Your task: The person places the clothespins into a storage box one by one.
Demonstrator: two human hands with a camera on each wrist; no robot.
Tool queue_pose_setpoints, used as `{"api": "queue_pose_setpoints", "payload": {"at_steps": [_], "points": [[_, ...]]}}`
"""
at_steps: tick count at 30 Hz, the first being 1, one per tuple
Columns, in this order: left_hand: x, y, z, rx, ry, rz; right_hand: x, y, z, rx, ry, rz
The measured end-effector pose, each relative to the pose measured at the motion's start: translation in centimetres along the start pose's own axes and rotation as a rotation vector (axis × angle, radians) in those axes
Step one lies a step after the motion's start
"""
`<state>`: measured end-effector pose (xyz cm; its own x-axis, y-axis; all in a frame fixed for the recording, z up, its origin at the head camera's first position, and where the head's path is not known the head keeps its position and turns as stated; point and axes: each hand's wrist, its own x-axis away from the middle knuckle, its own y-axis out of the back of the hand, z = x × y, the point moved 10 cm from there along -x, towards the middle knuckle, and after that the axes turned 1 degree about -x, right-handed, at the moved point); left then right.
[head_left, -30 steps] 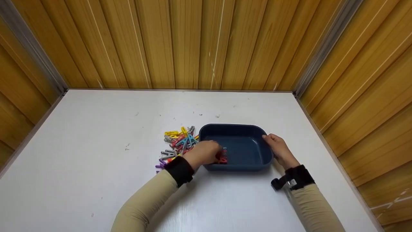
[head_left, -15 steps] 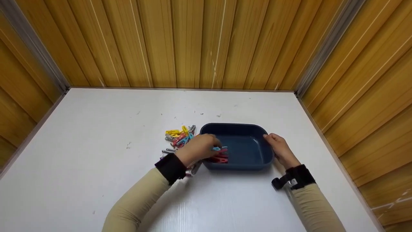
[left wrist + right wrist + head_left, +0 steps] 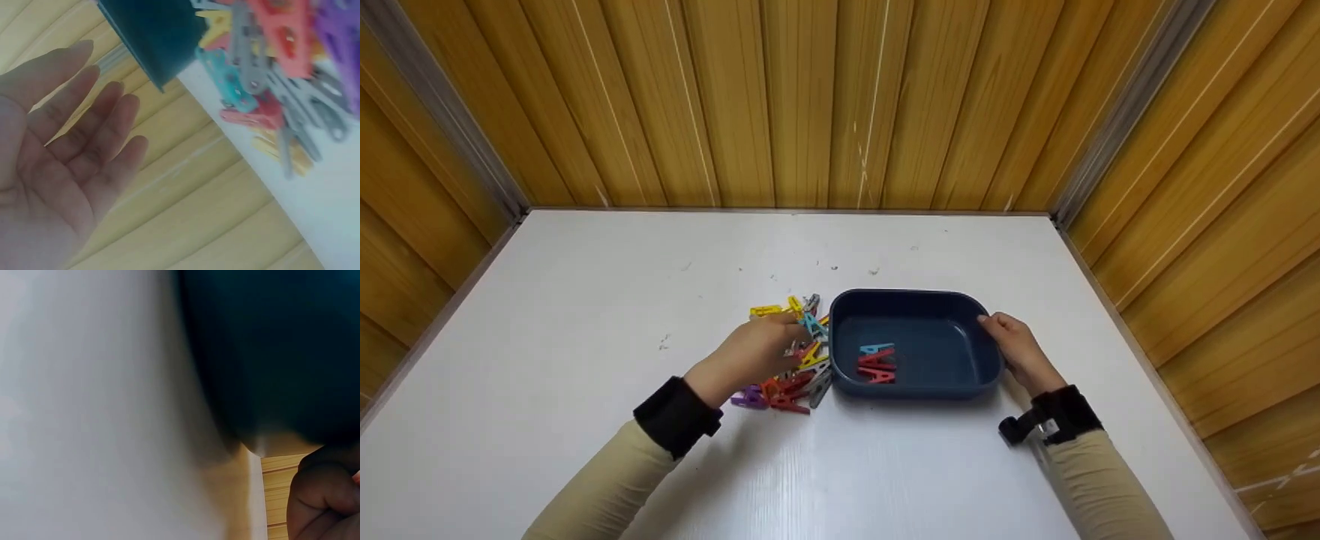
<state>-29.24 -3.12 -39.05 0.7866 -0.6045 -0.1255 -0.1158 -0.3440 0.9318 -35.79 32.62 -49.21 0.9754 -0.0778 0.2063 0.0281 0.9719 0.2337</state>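
Observation:
A dark blue rectangular basin (image 3: 922, 390) stands on the white table, and my right hand (image 3: 1018, 349) grips its right rim, thumb over the edge. Inside, near the left end, lie a light blue clothespin (image 3: 876, 349) and red clothespins (image 3: 877, 375). Left of the basin is a loose pile of clothespins in yellow, grey, red, purple and teal, among them a purple clothespin (image 3: 750, 397). My left hand (image 3: 754, 352) hovers over this pile and covers part of it. In the left wrist view its fingers (image 3: 115, 112) are loosely extended and hold nothing.
The white table (image 3: 585, 337) is bounded by wood-patterned walls (image 3: 795, 105) at the back and sides. Black bands (image 3: 679, 416) with small cameras sit on both wrists. Small dark specks mark the tabletop behind the basin.
My left hand has come out of the basin and moved left over the pile. The red and light blue clothespins it covered now show in the basin. The right hand keeps its grip.

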Motion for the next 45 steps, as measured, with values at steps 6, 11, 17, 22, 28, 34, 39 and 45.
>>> {"api": "queue_pose_setpoints", "payload": {"at_steps": [6, 11, 17, 22, 28, 34, 39, 45], "points": [[2.2, -1.1, 2.0, -0.009, 0.058, 0.042, 0.0, 0.2, -0.3, -0.024, -0.010, -0.003], [3.2, -2.0, 2.7, -0.043, 0.020, 0.046, 0.0, 0.3, -0.3, -0.035, -0.002, -0.008], [4.0, -2.9, 2.6, -0.096, -0.084, 0.005, 0.0, 0.3, 0.0, -0.013, 0.007, 0.000], [4.0, -3.4, 2.7, -0.123, -0.105, -0.011, 0.0, 0.2, 0.0, -0.009, 0.007, -0.002], [4.0, -3.9, 2.7, -0.156, -0.128, -0.011, 0.0, 0.0, -0.1, -0.014, -0.005, 0.008], [3.9, -4.2, 2.7, -0.157, -0.123, 0.009, 0.0, 0.0, -0.2, -0.009, -0.028, 0.017], [4.1, -3.9, 2.8, -0.145, -0.124, -0.009, -0.2, 0.0, -0.3, -0.014, -0.029, 0.023], [4.0, -2.9, 3.3, -0.101, -0.040, 0.006, 0.0, -0.1, -0.1, -0.005, -0.004, 0.014]]}}
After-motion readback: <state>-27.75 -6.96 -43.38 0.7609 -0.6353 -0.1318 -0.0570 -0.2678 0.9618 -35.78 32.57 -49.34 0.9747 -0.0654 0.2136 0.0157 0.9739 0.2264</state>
